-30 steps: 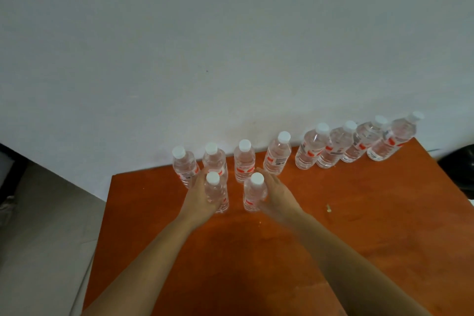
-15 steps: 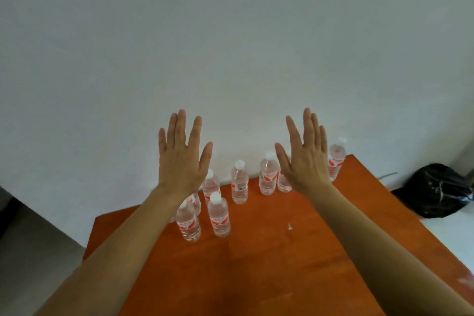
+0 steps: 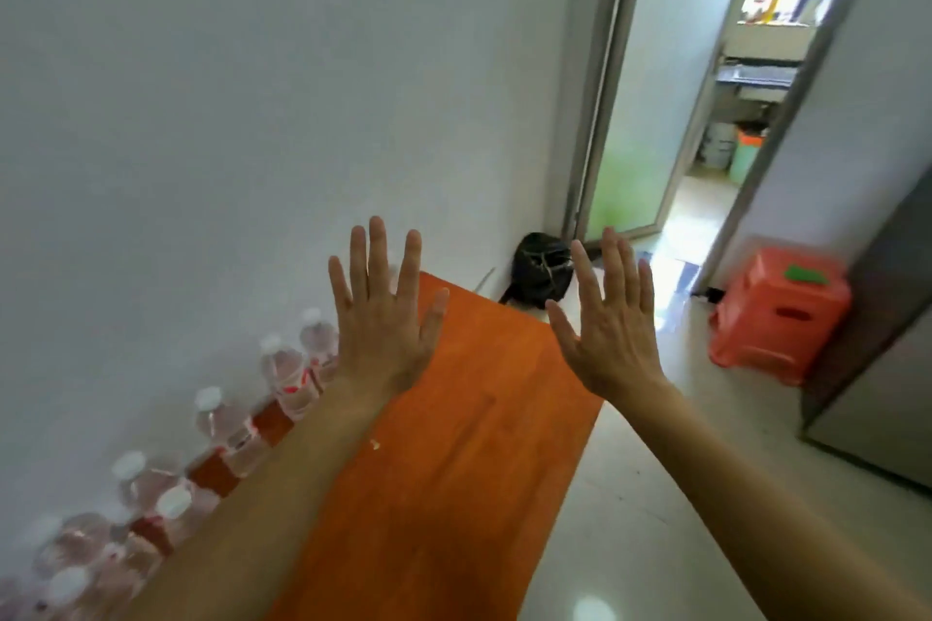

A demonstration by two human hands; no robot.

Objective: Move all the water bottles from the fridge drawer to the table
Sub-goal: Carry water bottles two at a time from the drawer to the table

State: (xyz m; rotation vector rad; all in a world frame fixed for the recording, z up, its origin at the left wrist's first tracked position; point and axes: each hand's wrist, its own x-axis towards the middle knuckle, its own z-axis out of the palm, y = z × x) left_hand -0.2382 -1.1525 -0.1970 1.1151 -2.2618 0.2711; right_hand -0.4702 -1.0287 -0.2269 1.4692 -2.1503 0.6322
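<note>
Several clear water bottles (image 3: 287,371) with white caps and red labels stand in a line on the orange wooden table (image 3: 469,419), along the white wall at the left. My left hand (image 3: 383,318) is raised above the table, fingers spread and straight, holding nothing. My right hand (image 3: 605,318) is raised beside it over the table's right edge, also flat and empty. My left forearm hides part of the bottle row. No fridge drawer shows in this view.
A black bag (image 3: 542,270) lies on the floor past the table's far end. A red plastic stool (image 3: 779,313) stands at the right beside a grey cabinet (image 3: 877,368). An open doorway (image 3: 706,126) leads to another room. Pale tiled floor (image 3: 655,494) runs right of the table.
Both hands let go of two bottles set on the table and rose with fingers spread. The view has swung to the right, bringing the doorway, stool and floor into sight.
</note>
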